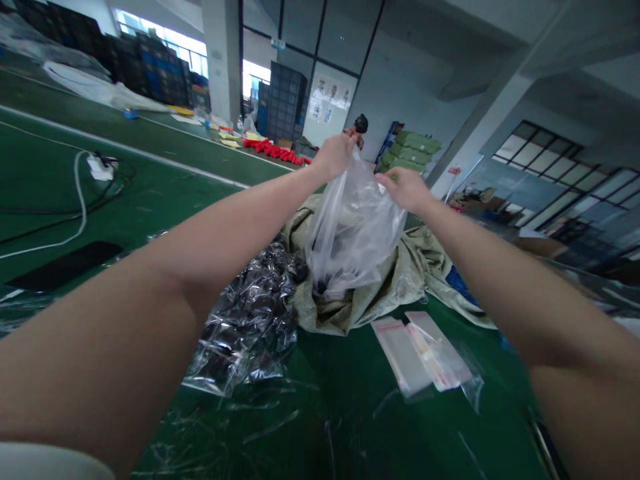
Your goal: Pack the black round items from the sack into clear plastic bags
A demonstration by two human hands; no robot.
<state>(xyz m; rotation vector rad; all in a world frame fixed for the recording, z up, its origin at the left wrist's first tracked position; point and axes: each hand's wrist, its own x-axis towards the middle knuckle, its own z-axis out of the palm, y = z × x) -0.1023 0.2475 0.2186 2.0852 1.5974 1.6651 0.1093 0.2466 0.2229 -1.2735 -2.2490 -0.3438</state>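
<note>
- Left hand (334, 155): I see its fingers pinched shut on the top edge of the clear bag (353, 230), raised above the olive sack (385, 287).
- Right hand (406, 189): fingers likewise closed on that same top edge, just beside the left hand and also above the sack.
- Clear bag: hangs from both hands, with its mouth gathered between them. Its bottom rests on the sack's crumpled top.
- Dark pieces (324, 285): these lie in the bag's bottom, against the sack; I cannot tell what they are.
- Olive sack: crumpled on the green surface (150, 200), between my two forearms.
- Heap of crinkled wrappers (250, 320): holds dark contents, touches the sack's left side and spreads toward me.
- Flat sleeves (425, 353): clear with red strips, lying just on the near side of the sack.
- White power strip (101, 167): lies with its cables well to the left of the sack.
- Red items (275, 150): a row far beyond the sack, to the left.
- Green bundles (413, 148): stacked far beyond the sack, to the right.
</note>
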